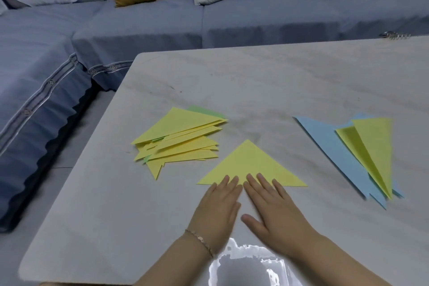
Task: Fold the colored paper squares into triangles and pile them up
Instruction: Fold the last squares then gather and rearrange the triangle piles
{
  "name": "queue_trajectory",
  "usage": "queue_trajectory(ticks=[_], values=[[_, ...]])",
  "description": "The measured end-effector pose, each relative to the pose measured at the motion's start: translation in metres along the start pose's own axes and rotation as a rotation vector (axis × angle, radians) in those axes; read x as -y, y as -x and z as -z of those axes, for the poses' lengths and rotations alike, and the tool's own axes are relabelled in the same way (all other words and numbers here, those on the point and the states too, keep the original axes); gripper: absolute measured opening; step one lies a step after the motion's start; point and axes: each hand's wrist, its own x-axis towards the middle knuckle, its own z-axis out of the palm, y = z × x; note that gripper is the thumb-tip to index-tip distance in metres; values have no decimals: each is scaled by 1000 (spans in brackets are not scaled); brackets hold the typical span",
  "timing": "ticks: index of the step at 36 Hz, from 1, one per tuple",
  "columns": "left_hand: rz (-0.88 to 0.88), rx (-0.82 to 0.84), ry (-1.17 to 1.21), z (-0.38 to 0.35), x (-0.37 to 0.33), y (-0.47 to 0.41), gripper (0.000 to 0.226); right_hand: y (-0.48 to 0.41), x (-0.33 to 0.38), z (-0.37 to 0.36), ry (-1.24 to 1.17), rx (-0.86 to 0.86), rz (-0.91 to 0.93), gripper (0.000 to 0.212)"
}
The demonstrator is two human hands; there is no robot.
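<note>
a folded yellow triangle (251, 165) is laid flat on the table (278, 76), with its apex pointed away and its long edge turned toward the person. the left hand (219, 202) and the right hand (272, 202) are held side by side, flat, with the fingers straight. only the fingertips (250, 177) are set on the middle of that long edge, and the palms are kept on the near side of it. nothing is grasped by either hand. a loose pile (178, 141) of yellow triangles, with green edges seen under it, is found just left of the triangle. well to the right, blue sheets (334, 153) are spread out, and a half-folded yellow sheet (373, 146) is laid on them. a bracelet (202, 239) is worn on the left wrist.
</note>
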Motion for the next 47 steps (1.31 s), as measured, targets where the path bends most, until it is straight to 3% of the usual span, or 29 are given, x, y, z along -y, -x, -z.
queue_trajectory(ticks=[15,28,33,40,47], values=[[64,-212,-85,-15,8,12,39,-1,-13,3,-23,57,27,67],[70,-337,-159,-23,14,13,46,41,-70,25,20,46,-229,72],[147,-301,-176,-21,-5,7,48,43,-66,19,39,46,-287,76],[-72,-237,-152,-29,-56,-22,47,41,-64,15,50,2,-293,78],[-70,-244,-128,-26,-52,-24,43,40,-64,12,51,-29,-295,79]])
